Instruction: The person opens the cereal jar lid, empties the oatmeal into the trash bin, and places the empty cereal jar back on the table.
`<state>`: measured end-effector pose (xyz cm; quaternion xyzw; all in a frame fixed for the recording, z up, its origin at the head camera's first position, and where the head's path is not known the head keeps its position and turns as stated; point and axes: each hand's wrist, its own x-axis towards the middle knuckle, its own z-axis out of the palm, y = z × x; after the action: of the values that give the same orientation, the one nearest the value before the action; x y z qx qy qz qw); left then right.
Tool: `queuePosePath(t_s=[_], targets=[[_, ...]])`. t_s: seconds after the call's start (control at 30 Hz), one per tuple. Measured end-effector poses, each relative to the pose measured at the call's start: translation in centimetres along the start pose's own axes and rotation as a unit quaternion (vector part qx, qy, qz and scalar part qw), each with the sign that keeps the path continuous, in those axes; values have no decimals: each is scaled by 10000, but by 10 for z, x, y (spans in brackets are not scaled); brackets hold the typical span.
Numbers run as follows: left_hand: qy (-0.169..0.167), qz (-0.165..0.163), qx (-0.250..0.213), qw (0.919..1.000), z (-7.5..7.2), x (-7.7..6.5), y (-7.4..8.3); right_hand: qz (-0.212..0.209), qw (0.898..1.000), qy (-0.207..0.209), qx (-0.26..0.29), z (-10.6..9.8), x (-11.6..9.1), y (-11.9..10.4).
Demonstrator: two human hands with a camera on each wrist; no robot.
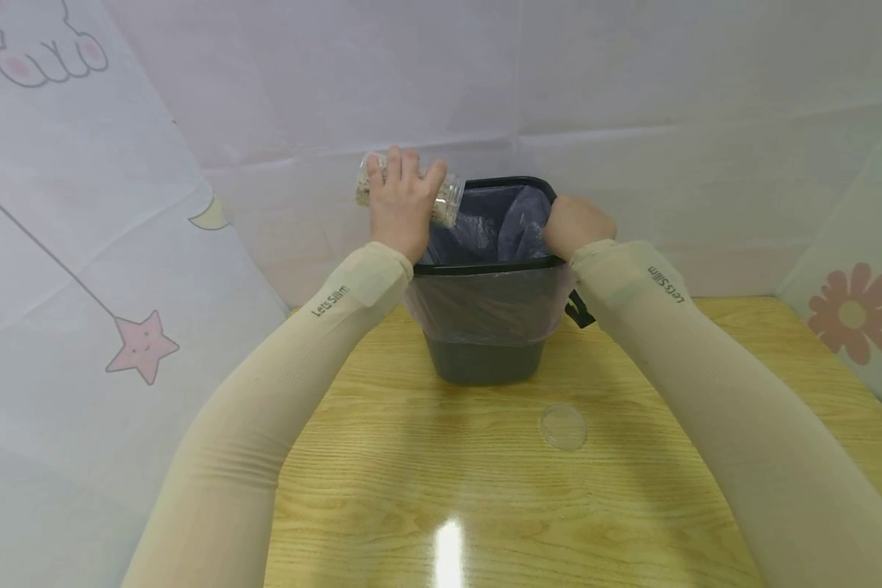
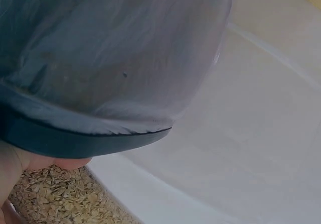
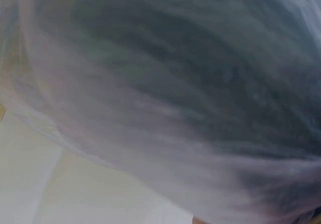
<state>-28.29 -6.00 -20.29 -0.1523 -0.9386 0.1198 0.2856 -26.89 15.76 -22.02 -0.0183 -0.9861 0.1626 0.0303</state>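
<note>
In the head view my left hand (image 1: pixel 403 200) grips a clear jar (image 1: pixel 447 202) from above, fingers spread round it. The jar lies tilted on its side, its right end at the left rim of a dark trash bin (image 1: pixel 485 363). Flakes that look like rolled oats (image 2: pixel 65 196) fill the jar in the left wrist view. My right hand (image 1: pixel 579 224) holds the bin's right rim, its fingertips hidden. A thin plastic liner (image 1: pixel 492 302) covers the inside of the bin and folds down over its outside.
A round clear lid (image 1: pixel 563 426) lies on the wooden table (image 1: pixel 412 482) in front of the bin. A black handle piece (image 1: pixel 579 310) juts from the bin's right side. Behind stands a pale cloth wall (image 1: pixel 669 180), close to the bin.
</note>
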Motion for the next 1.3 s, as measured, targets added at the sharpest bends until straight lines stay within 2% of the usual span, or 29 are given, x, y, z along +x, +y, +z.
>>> queuePosePath(t_s=[0.47,0.8,1.13,1.3], targets=[[247,52,-103,9996,2,0,0,-3,10000,-28,-40,0,1,0],[113,52,-31,9999,1,-1,0,-47,10000,0,-52,1,3,1],[244,48,-120,9996,3,-2,-1,-23,10000,16,2,1,2,0],[122,49,-153,9998,1,-2,-1,-31,10000,-17,15,1,2,0]])
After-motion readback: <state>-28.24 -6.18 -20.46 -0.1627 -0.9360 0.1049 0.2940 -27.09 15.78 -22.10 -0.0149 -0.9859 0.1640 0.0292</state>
